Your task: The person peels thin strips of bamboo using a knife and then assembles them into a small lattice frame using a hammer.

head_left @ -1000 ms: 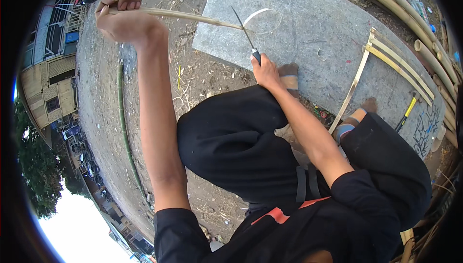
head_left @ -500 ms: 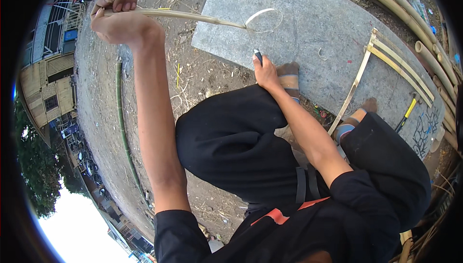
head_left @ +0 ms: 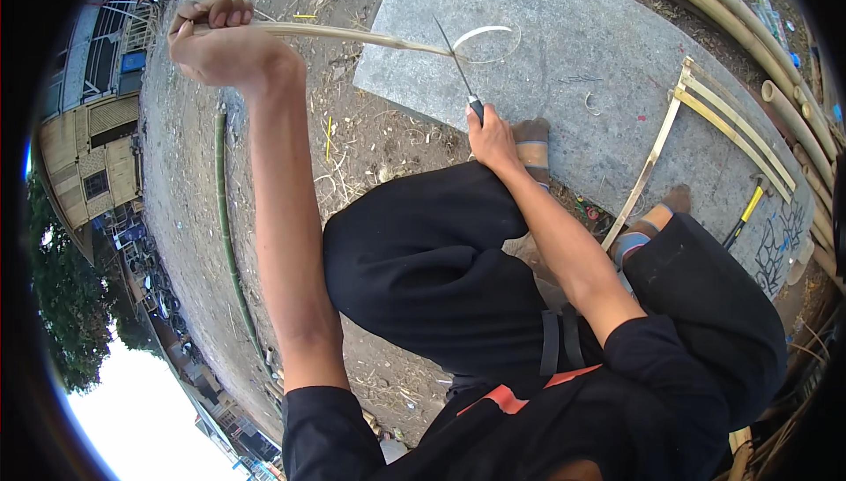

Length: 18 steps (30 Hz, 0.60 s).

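My left hand (head_left: pixel 225 44) is closed round one end of a long, pale bamboo strip (head_left: pixel 352 37), held out at the upper left. From there the strip runs rightward over the grey slab. My right hand (head_left: pixel 493 139) grips the dark handle of a knife (head_left: pixel 463 71), near my knee. The thin blade crosses the strip close to its far end, and a curled, thin shaving (head_left: pixel 485 31) loops beside that spot. Whether the edge is biting into the bamboo cannot be made out.
A bamboo frame (head_left: pixel 674 102) of joined slats lies on the slab (head_left: pixel 582 49), near a yellow-handled hammer (head_left: pixel 749 208). Bamboo poles (head_left: pixel 731 5) are stacked along the right rim. On the dirt at left lies a green pole (head_left: pixel 225 208). Shavings litter the ground.
The knife blade, barely visible before, now shows plainly across the strip's far end. Both hands keep nearly the same places, and the whole view has shifted slightly.
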Available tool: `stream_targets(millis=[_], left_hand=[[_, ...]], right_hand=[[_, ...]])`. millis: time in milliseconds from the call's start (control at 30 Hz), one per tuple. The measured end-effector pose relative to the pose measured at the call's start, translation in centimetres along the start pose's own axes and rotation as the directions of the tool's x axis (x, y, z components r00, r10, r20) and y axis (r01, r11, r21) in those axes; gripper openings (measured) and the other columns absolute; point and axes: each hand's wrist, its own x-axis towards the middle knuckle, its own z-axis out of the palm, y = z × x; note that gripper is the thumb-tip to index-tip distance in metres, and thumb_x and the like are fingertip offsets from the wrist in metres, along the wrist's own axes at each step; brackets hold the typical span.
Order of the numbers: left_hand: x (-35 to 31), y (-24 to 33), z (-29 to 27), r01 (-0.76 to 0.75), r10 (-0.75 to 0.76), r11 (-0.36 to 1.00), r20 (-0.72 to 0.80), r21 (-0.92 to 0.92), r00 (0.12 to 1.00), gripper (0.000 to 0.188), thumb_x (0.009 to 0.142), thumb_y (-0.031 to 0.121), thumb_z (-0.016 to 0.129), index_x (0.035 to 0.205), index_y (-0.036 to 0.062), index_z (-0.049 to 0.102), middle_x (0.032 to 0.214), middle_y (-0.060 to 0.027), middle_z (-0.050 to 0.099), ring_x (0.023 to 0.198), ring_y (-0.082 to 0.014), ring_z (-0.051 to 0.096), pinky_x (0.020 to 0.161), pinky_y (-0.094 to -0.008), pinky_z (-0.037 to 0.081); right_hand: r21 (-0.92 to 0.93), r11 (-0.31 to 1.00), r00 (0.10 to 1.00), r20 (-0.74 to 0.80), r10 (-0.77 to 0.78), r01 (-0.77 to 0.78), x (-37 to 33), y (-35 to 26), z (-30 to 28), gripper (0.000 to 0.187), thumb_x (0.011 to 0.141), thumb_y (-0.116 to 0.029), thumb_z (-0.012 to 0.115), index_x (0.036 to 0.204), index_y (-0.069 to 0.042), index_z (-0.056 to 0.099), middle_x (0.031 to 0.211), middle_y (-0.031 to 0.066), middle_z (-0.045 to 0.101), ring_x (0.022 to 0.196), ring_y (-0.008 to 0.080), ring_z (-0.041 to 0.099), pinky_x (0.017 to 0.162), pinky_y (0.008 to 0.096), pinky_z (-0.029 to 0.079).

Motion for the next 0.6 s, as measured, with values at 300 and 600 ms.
stream_targets(millis=[300,600], left_hand=[[0.1,0.3,-0.1,-0.016,0.016,1.0,0.036,-0.001,0.999,0.019,0.09,0.019,0.025,0.082,0.0108,0.04,0.067,-0.0019,0.038,0.06,-0.013,0.034,0.057,-0.0286,0.031],[-0.2,-0.1,0.9,-0.018,0.019,1.0,0.067,-0.025,0.998,0.018,0.089,0.019,0.026,0.082,0.0109,0.041,0.067,-0.0016,0.037,0.059,-0.013,0.035,0.057,-0.0288,0.031]], right_hand=[[0.267,0.933,0.965,0.041,-0.26,0.24,-2.2,-3.8,-2.4,0.042,0.099,-0.04,0.047,0.102,0.001,0.054,0.073,0.0294,0.061,0.079,0.0488,0.062,0.069,0.0533,0.046],[0.033,0.999,0.997,-0.077,0.003,0.0,1.0,1.5,1.8,0.05,0.098,-0.047,0.044,0.103,0.002,0.053,0.09,0.0301,0.064,0.089,0.0485,0.062,0.079,0.053,0.048]])
